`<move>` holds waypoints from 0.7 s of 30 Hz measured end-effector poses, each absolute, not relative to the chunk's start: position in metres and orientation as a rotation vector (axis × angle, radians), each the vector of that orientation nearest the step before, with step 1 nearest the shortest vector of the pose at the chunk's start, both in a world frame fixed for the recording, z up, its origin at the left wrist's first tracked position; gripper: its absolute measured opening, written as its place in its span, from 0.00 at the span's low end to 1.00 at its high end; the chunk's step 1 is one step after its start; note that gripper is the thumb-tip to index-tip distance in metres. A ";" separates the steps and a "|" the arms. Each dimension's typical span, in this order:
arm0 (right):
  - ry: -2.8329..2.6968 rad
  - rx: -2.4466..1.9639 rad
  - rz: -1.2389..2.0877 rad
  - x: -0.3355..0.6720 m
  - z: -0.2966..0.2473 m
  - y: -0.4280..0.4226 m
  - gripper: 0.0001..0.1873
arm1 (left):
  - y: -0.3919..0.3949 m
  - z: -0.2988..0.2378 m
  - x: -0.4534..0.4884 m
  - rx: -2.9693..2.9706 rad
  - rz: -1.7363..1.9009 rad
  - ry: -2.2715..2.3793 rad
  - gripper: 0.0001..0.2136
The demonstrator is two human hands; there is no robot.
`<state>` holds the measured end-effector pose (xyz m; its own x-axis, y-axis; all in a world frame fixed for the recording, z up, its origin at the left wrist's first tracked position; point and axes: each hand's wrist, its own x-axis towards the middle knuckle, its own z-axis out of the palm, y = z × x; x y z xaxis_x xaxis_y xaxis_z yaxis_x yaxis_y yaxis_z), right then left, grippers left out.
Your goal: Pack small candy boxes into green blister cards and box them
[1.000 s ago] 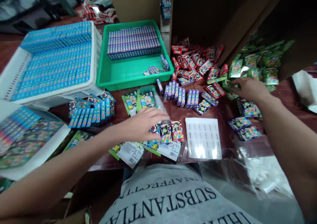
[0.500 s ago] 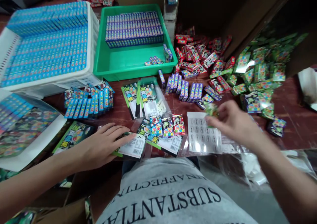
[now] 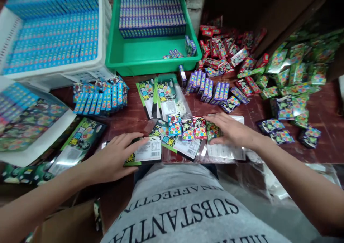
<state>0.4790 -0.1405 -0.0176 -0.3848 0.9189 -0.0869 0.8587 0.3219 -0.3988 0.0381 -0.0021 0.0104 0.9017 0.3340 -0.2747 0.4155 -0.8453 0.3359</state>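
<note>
A row of small cartons lies flat in front of me: a blue one [image 3: 174,125], a purple one [image 3: 187,130], a red one [image 3: 200,127] and a green one [image 3: 213,130]. My right hand [image 3: 228,130] has its thumb and fingers round the green carton, beside the red one and over a sticker sheet [image 3: 225,151]. My left hand [image 3: 118,155] grips the left end of a black and green printed bag [image 3: 147,150], its thumb at the near edge and fingers at the far edge. Another printed bag [image 3: 189,148] lies partly under the carton row.
A white crate [image 3: 104,32] of blue cartons and a green tray [image 3: 153,66] of purple cartons stand behind. Blue cartons [image 3: 100,98] stand at left, purple ones [image 3: 204,87] at centre. Red [image 3: 220,49] and green cartons [image 3: 295,64] are heaped at right. More printed bags [image 3: 168,96] lie ahead.
My right hand has moved left with the green carton and set it at the right end of the row. My left hand's thumb now shows at the bag's near edge. The view has shifted.
</note>
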 end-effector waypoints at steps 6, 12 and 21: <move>-2.221 -1.617 0.665 0.471 0.001 -0.140 0.41 | -0.026 0.006 0.023 2.630 -0.238 0.704 0.36; -1.979 -1.536 0.734 0.472 -0.002 -0.150 0.17 | -0.029 0.006 0.017 2.636 -0.181 0.715 0.35; -2.373 -1.760 0.238 0.492 -0.012 -0.151 0.30 | -0.031 0.012 0.021 2.624 -0.124 0.794 0.37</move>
<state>0.4917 -0.1508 -0.0116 -0.2850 0.9574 0.0466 0.9290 0.2879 -0.2324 0.0214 -0.0311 0.0120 0.8352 0.5143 -0.1948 0.5492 -0.7613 0.3447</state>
